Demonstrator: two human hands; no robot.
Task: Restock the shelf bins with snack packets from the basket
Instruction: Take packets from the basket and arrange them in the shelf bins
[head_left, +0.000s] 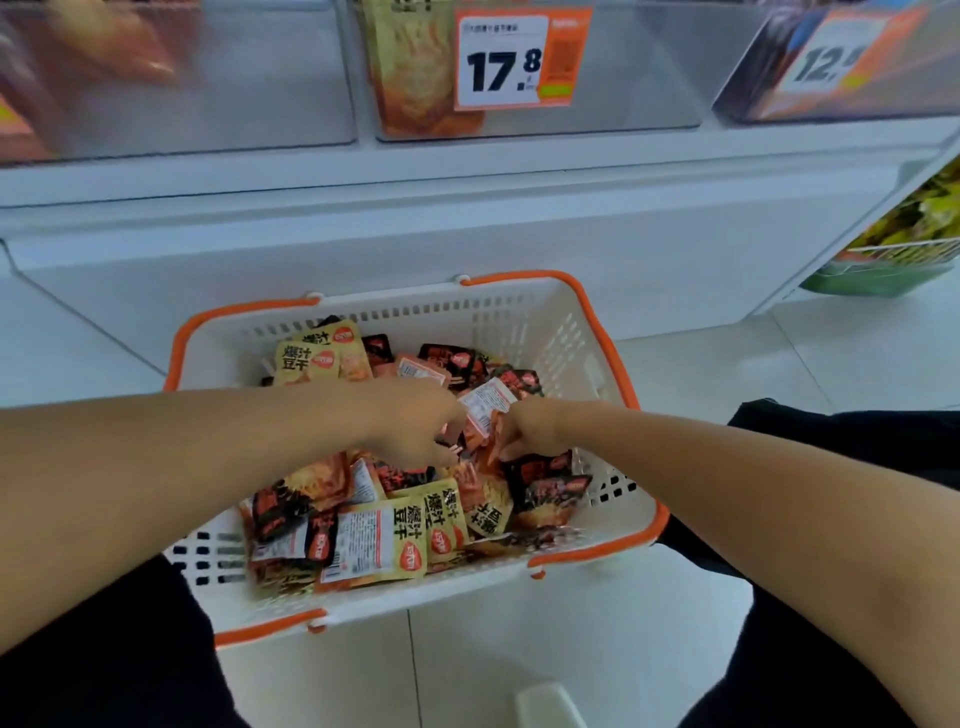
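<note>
1. Both hands are down in the white slotted plastic basket with orange rim and handles (566, 332), which sits on the floor in front of the shelf.
2. The left hand (415, 423) curls its fingers over the heap of small yellow, black and orange foil snack packets (395, 540); the right hand (530, 428) pinches orange packets at the middle of the basket.
3. Gather 1 flavour only, stacked flat, before lifting.
4. The clear plastic shelf bin with the 17.8 price tag (623, 78) stands far above, holding few packets.

White tiled floor (727, 649), white shelf unit (363, 249), orange price tag (519, 57) reading 17.8
</note>
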